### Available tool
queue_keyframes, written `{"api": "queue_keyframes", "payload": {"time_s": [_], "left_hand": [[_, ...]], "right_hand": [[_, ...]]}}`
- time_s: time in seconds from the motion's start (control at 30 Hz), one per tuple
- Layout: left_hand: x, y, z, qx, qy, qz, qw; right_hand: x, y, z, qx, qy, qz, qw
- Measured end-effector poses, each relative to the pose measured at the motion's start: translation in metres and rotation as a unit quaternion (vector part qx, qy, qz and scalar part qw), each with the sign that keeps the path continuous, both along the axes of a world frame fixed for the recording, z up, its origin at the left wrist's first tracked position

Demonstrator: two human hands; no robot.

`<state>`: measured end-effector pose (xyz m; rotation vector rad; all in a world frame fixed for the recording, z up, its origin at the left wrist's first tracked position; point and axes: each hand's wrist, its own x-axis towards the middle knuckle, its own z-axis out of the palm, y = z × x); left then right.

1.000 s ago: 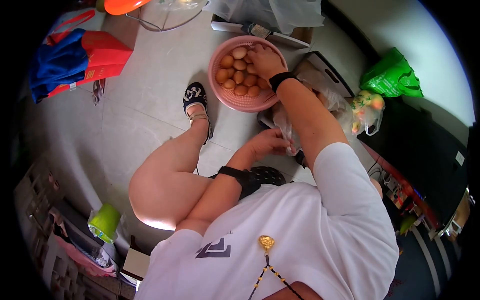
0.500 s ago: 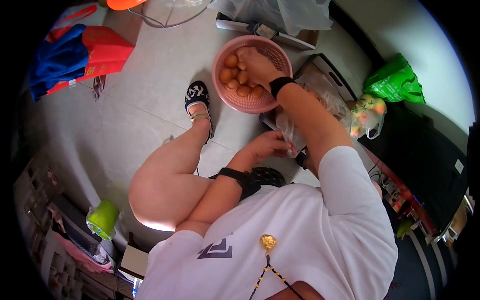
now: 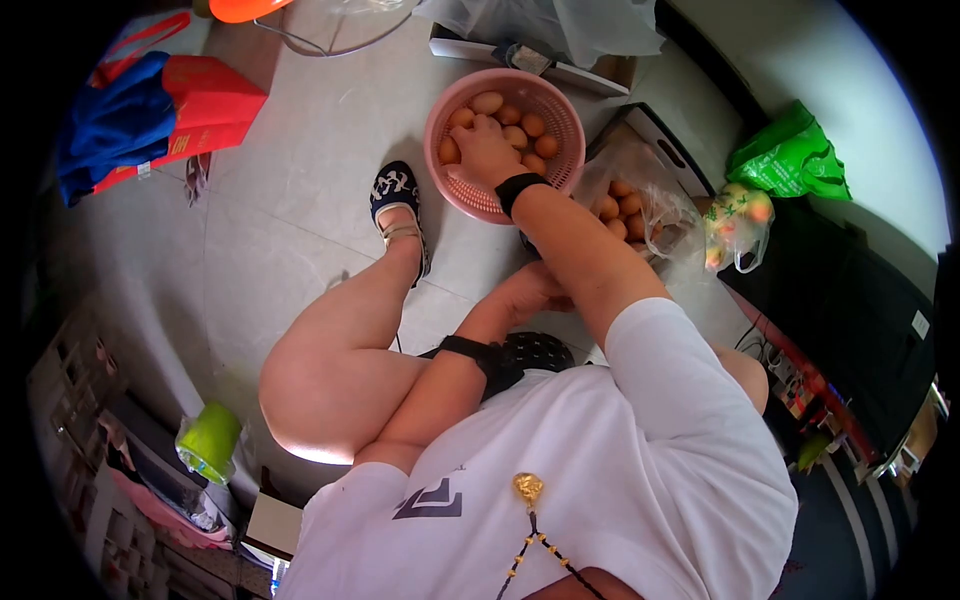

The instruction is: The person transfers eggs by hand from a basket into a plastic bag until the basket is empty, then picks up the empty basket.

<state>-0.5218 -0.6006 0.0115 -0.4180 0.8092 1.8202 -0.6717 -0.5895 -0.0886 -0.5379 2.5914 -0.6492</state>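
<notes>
My right hand is down inside a round pink plastic basket, palm down and fingers curled among brown eggs. What lies under the palm is hidden. To the right of the basket, a clear plastic bag lies open with more brown eggs in it. My left hand is low, in front of the bag, partly covered by my right forearm. Its fingertips are hidden now; the earlier view shows them pinching the bag's edge.
Behind the bag stands a dark-edged box. A green bag and a bag of fruit are at right. A white carton is beyond the basket, a red bag far left. My shoed foot is left of the basket.
My right hand has moved down and left within the basket, uncovering eggs at its top and right. My right forearm has swung left, exposing the eggs in the bag and covering my left fingertips.
</notes>
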Motion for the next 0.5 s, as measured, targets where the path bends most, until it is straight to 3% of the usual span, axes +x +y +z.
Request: {"api": "queue_keyframes", "payload": {"time_s": [0.2,0.43,0.5], "left_hand": [[0.0,0.001,-0.004,-0.012,0.068,-0.003,0.998],[0.004,0.002,-0.006,0.001,0.04,0.031,0.999],[0.003,0.003,-0.005,-0.022,0.094,-0.004,0.995]], "right_hand": [[0.004,-0.011,-0.014,-0.003,-0.003,-0.067,0.998],[0.008,-0.009,-0.021,-0.019,0.023,-0.09,0.995],[0.007,0.0,-0.011,-0.025,0.032,-0.089,0.995]]}}
